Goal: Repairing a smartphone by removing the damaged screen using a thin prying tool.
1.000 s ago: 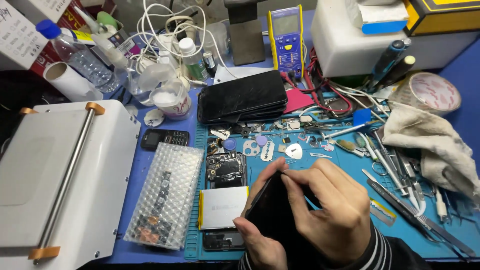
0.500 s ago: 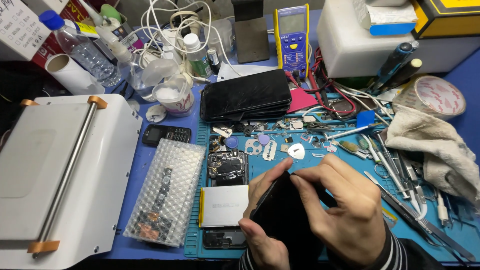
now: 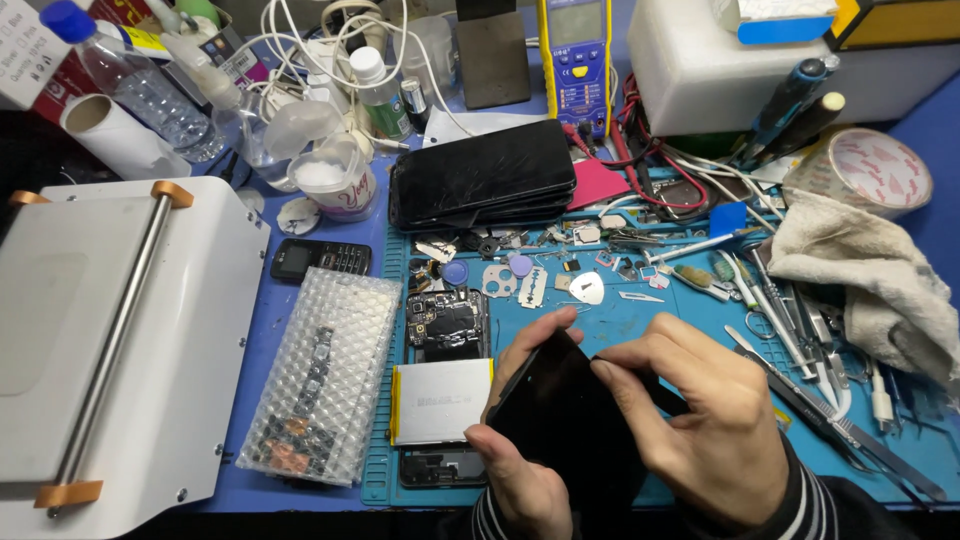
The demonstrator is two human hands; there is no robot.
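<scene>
Landmark: blue work mat (image 3: 640, 320).

- Left hand (image 3: 520, 480) at the mat's near edge, wrapped around a black phone panel (image 3: 570, 420) from below-left. Thumb on the near side, fingers curled over the far left edge. Closed on the panel.
- Right hand (image 3: 715, 425) just right of the panel, over the mat's near-centre. Thumb and index pressed together at the panel's upper right corner, pinching its edge. Can't tell whether a small tool sits between the fingertips.
- Panel is held tilted above the mat and isn't lying on it. Glossy dark face up.
- Opened phone chassis (image 3: 445, 385) lies on the mat's left strip, just left of the panel. Its board is exposed at the far end, with a silver battery (image 3: 440, 400) across the middle.
- Stack of black phones (image 3: 480, 185) sits at the mat's far-left corner.
- Tweezers and picks (image 3: 800, 340) are spread over the mat's right side. A grey rag (image 3: 870, 280) overlaps the right edge.
- Small parts, a white pick (image 3: 588, 288) and a razor blade (image 3: 531, 290) lie along the mat's far-centre.
- Bubble-wrap pouch (image 3: 325, 375) is just off the mat's left edge, with a white machine (image 3: 110, 340) further left.
- Yellow multimeter (image 3: 578, 55) stands beyond the mat's far edge.
</scene>
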